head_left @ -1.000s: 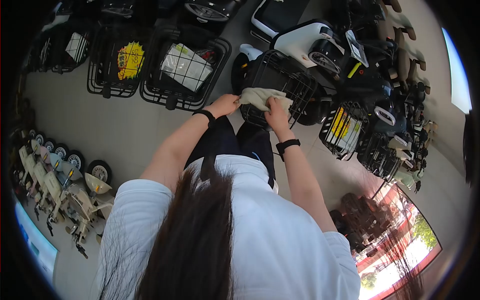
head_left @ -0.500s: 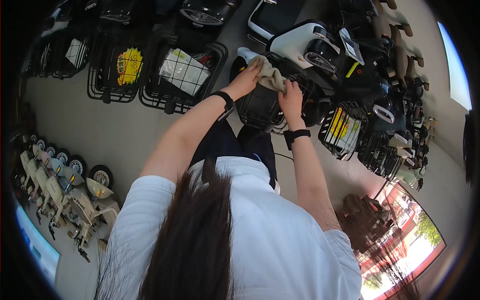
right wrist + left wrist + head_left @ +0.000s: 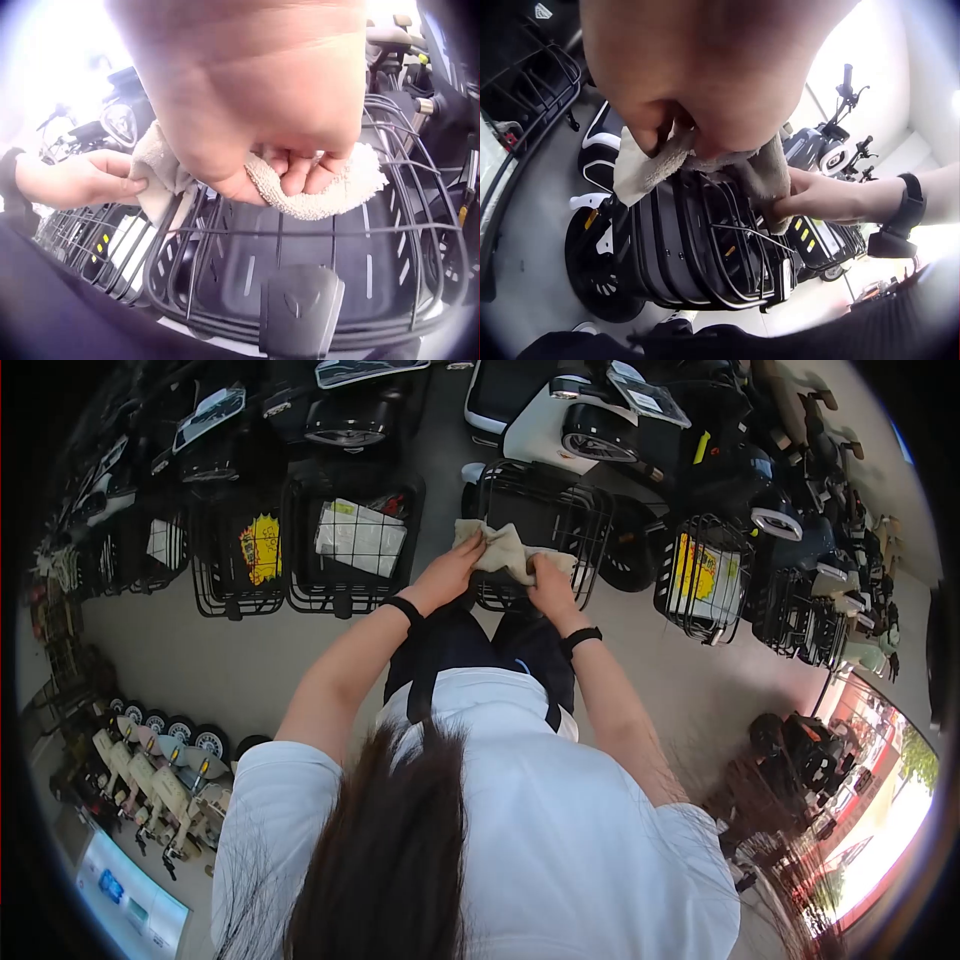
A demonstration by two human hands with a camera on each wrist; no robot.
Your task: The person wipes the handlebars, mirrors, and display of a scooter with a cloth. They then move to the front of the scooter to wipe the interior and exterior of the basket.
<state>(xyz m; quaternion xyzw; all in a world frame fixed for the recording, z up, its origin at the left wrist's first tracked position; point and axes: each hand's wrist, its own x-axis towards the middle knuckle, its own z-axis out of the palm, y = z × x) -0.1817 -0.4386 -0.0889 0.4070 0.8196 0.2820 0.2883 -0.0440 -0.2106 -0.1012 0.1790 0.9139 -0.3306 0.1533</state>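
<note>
A beige cloth [image 3: 505, 552] is stretched between both hands over the rim of a black wire basket [image 3: 590, 565]. The left hand [image 3: 452, 574] pinches its left end; in the left wrist view, this hand [image 3: 705, 82] has its fingers curled into the bunched cloth [image 3: 649, 169]. At the other end, the right hand [image 3: 553, 595] grips the cloth. From the right wrist view, the right hand [image 3: 262, 105] curls its fingers round the cloth [image 3: 322, 196] above the basket [image 3: 300, 232], while the left hand [image 3: 82, 180] holds the far part.
Other baskets stand in a row to the left, one holding white papers [image 3: 360, 538], one a yellow sign [image 3: 262, 550]. To the right is a basket with a yellow and white sign [image 3: 708, 575]. Parked scooters [image 3: 600, 432] stand behind. Light-coloured scooters [image 3: 160, 780] line the lower left.
After rising to the basket's far left, the left hand has come back down toward the body. The right hand has moved slightly left and down. The head view has shifted.
</note>
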